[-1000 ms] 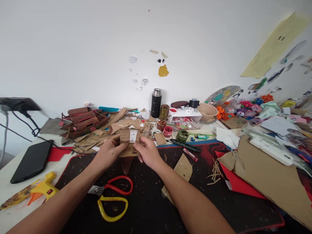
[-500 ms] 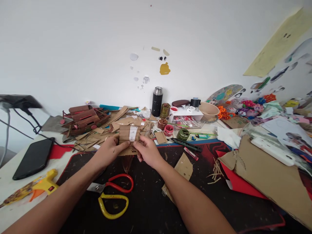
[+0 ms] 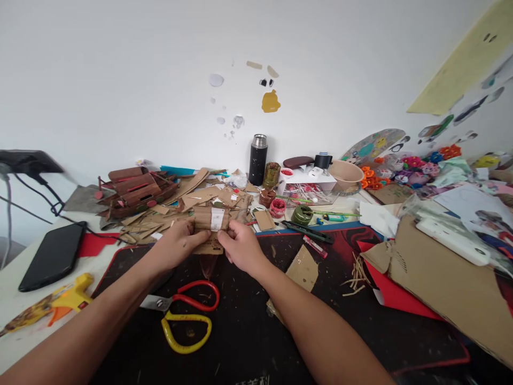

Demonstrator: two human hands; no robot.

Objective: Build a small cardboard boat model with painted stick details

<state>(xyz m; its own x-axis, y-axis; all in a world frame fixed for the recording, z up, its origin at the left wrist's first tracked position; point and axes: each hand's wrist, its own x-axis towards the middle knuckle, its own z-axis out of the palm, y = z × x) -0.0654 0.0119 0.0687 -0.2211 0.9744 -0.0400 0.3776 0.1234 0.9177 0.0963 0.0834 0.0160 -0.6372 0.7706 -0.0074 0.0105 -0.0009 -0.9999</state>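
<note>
Between my two hands is a small piece of brown corrugated cardboard with a white label, its upper part curved over. My left hand grips its left side, thumb along the lower front. On the right side my right hand pinches it, thumb near the label. Both hands are closed on it, and the fingers behind are hidden. Nearer to me, on the black mat, lie scissors with one red and one yellow handle. Cardboard scraps are heaped just beyond my hands.
A brown model boat, a phone and a yellow glue gun are at the left. Behind stand a black flask and paint jars. A box cutter and a large cardboard sheet lie to the right.
The cardboard's upper part has bent over into a rounder curve, so it looks shorter. Both hands keep hold of it; the view has shifted slightly.
</note>
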